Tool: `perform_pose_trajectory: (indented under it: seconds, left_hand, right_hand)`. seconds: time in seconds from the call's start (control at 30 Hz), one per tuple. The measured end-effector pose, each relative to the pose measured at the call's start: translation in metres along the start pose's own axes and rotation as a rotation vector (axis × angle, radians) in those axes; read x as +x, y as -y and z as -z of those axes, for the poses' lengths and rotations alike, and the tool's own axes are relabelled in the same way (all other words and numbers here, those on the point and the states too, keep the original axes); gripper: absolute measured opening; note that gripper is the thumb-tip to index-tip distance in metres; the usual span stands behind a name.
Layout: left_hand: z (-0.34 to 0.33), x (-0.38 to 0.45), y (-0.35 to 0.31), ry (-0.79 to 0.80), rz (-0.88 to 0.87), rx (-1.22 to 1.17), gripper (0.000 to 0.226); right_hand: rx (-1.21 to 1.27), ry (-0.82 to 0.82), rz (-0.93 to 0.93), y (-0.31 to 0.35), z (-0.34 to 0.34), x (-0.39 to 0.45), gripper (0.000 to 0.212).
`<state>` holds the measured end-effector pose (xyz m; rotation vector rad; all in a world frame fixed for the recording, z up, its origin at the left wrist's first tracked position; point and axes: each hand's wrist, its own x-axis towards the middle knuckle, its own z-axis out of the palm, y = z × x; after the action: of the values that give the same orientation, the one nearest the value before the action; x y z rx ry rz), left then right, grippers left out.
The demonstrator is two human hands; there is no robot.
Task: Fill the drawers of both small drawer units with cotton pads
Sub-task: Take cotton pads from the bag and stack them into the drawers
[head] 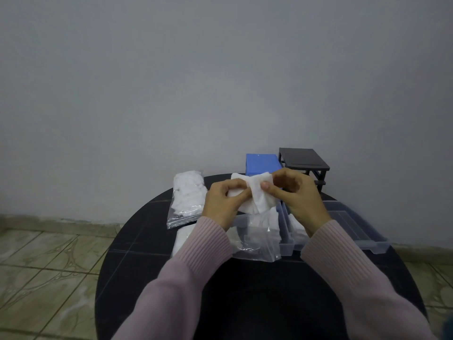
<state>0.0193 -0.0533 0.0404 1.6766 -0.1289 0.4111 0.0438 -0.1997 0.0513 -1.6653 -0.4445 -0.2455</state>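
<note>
Fingers of left hand [221, 202] and right hand [297, 192] pinch one cotton pad [255, 192] between them, raised over the open clear drawers [343, 227] at 6 o'clock of the blue unit [261, 164], likely separating it before dropping in. Thumbs press its middle; edges flare out. Black unit [304, 159] at 3 o'clock; spare bag [187, 197] at 9 on the worktop [245, 290].

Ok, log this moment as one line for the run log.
hands: left hand and right hand pinch cotton pads | below: clear drawers, open bag | units: blue, black
</note>
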Motion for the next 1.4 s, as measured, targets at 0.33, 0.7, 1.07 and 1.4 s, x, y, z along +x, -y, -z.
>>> perform_pose_trajectory:
  seconds: [0.33,0.7,1.07,1.4]
  left_hand:
    - [-0.001,-0.003,-0.007,0.044,0.078,-0.066,0.020]
    - [0.004,0.000,-0.005,-0.040,0.073,0.015,0.009]
    - [0.008,0.005,0.007,-0.037,0.005,0.059,0.043]
    - [0.006,0.001,0.003,0.065,-0.070,0.007,0.048]
  right_hand:
    - [0.044,-0.108,0.091,0.002,0.000,0.001,0.014]
    - [0.074,-0.017,-0.016,0.008,0.000,-0.003,0.010]
    - [0.170,-0.101,-0.013,0.009,-0.001,-0.002,0.014]
    - [0.120,-0.081,0.071,0.000,-0.017,-0.008,0.016]
